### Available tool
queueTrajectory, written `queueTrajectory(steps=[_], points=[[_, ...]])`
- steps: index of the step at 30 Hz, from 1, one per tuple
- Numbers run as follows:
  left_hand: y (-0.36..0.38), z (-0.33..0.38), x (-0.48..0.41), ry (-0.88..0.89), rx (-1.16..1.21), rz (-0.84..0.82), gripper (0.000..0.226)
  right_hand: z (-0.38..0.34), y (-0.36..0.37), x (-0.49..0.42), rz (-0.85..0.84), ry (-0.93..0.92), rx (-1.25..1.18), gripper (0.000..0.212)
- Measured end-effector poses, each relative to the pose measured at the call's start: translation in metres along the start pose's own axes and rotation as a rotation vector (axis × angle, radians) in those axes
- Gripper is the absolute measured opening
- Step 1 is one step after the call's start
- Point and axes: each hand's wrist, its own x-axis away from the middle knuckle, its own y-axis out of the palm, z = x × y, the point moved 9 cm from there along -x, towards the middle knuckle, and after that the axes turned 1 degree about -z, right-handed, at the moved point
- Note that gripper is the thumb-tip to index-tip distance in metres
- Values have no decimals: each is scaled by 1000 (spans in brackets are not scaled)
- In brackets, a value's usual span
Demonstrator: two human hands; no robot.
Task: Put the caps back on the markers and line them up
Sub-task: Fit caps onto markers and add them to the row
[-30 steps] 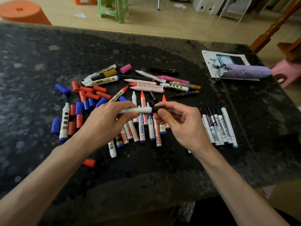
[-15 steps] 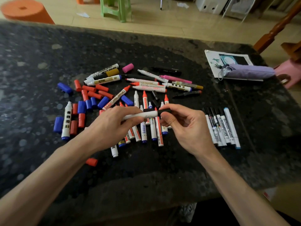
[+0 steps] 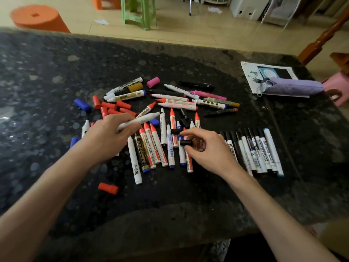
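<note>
Nearest the table's [image 3: 170, 208] front edge I saw a loose red cap [image 3: 108, 188]. Over the middle, the left hand [image 3: 105, 137] had its fingers curled round an uncapped white marker [image 3: 138, 120], and the right hand [image 3: 209, 150] pinched a black cap [image 3: 186, 142] between thumb and fingers, just left of the row of capped markers [image 3: 255, 152]. Farther back lay scattered markers [image 3: 175, 103], and a purple pouch [image 3: 294, 86] near the far right corner.

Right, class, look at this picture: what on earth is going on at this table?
A person is recapping markers at a dark table. The left hand holds an uncapped white marker; the right hand pinches a black cap, apart from it. A row of capped markers lies lined up on the right; uncapped markers and loose red caps are scattered in the middle.
</note>
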Motion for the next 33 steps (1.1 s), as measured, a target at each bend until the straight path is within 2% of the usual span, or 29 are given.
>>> queueTrajectory(steps=[6, 10, 12, 15, 20, 26, 33], points=[[-8, -6, 1, -27, -26, 46, 18, -2, -14, -19, 138, 51, 76, 29], [-11, -9, 1, -40, -18, 52, 16, -14, 4, -34, 26, 7, 132, 38], [-13, -12, 1, -47, -16, 58, 16, -22, 14, -37, -5, -46, 225, 33], [-14, -21, 1, -74, -35, 49, 15, -29, 13, -37, 37, -70, 285, 22], [7, -22, 9, -62, -6, -85, 9, -22, -1, -38, 87, -4, 78, 15], [23, -18, 16, 0, 27, -105, 15, -28, 10, -30, -38, -36, -238, 9], [34, -4, 16, 66, 95, -97, 18, -33, -6, -14, -73, -26, -504, 26]])
